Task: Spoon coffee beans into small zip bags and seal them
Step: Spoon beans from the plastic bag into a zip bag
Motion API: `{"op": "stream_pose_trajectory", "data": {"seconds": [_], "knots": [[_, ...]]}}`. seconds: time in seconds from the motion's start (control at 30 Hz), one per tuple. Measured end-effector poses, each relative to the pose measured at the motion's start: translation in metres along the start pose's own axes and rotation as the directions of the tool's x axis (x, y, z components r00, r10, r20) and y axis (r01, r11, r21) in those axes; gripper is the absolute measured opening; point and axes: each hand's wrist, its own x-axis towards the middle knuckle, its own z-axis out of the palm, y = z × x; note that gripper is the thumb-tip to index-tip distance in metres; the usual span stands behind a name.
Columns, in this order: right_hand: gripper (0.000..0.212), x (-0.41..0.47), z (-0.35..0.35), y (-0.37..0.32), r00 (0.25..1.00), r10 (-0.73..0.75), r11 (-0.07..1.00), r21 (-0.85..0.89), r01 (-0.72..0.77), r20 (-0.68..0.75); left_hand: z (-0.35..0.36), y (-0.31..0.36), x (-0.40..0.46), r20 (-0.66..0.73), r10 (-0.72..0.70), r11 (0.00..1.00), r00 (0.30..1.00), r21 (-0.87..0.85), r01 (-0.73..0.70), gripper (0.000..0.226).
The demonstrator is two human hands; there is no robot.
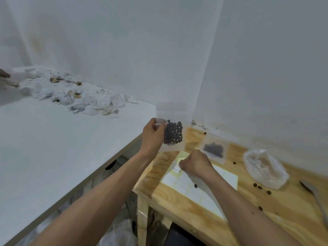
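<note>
Peeled label (176,168) is pinched in the right hand (195,165) over the sticker sheet (200,190); up and to its left, the filled zip bag (173,132) is held upright, long axis vertical, in the left hand (153,134).

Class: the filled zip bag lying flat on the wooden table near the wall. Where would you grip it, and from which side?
Pinch the filled zip bag by its empty near edge, coming from the front: the beans bulge in its middle, and the wall is close behind it.
</note>
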Motion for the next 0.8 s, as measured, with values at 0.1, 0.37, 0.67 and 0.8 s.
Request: {"op": "stream_pose_trajectory", "data": {"seconds": [0.1, 0.37, 0.67, 0.8], "knots": [[0.041, -0.001, -0.004, 0.003, 0.997, -0.067, 0.997, 0.029, 0.066, 0.033, 0.002, -0.002, 0.0, -0.008, -0.019, 1.0, 1.0, -0.004, 0.019, 0.009], [0.02, -0.014, -0.032, 0.011, 0.983, -0.18, 0.939, 0.292, 0.179, -0.021, 0.002, -0.004, -0.003, 0.041, -0.025, 1.0, 0.999, 0.012, 0.025, 0.018], [0.008, -0.012, -0.091, 0.004, 0.879, -0.219, 0.84, 0.375, 0.391, -0.424, 0.048, 0.009, -0.021, 0.209, -0.095, 0.992, 0.973, -0.057, 0.109, 0.012], [0.009, -0.011, -0.101, 0.016, 0.843, -0.193, 0.841, 0.358, 0.406, -0.503, 0.068, 0.015, -0.027, 0.275, -0.104, 0.988, 0.956, -0.079, 0.131, 0.02]]}}
